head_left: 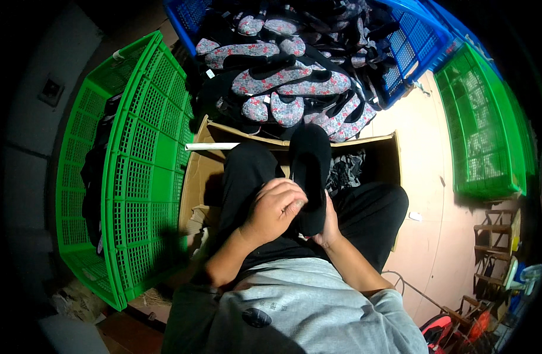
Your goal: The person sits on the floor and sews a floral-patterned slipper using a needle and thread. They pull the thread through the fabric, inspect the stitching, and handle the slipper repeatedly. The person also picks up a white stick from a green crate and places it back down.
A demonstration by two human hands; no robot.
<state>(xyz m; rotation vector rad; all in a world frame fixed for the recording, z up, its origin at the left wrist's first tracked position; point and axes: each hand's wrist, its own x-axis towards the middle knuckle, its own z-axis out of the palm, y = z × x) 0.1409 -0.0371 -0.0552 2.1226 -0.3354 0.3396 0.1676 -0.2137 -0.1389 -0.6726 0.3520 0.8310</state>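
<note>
Over my lap a black slip-on shoe (pixel 310 171) stands upright, toe pointing away from me and its opening facing up toward me. My right hand (pixel 328 223) grips it low on the right side, near the heel, with part of the fingers behind it. Curled at the shoe's left edge is my left hand (pixel 275 207), fingers bent and pressed together. Whatever the left fingertips pinch, if anything, is hidden. Just beyond the toe lies a heap of flower-patterned grey and red shoes with black insides (pixel 314 84).
A cardboard box (pixel 391 141) stands under my knees, with crumpled dark material inside. The shoe heap fills a blue crate (pixel 408 59). Green crates stand on the left (pixel 138 203) and the right (pixel 480 124). A wooden rack (pixel 494 236) is at the far right.
</note>
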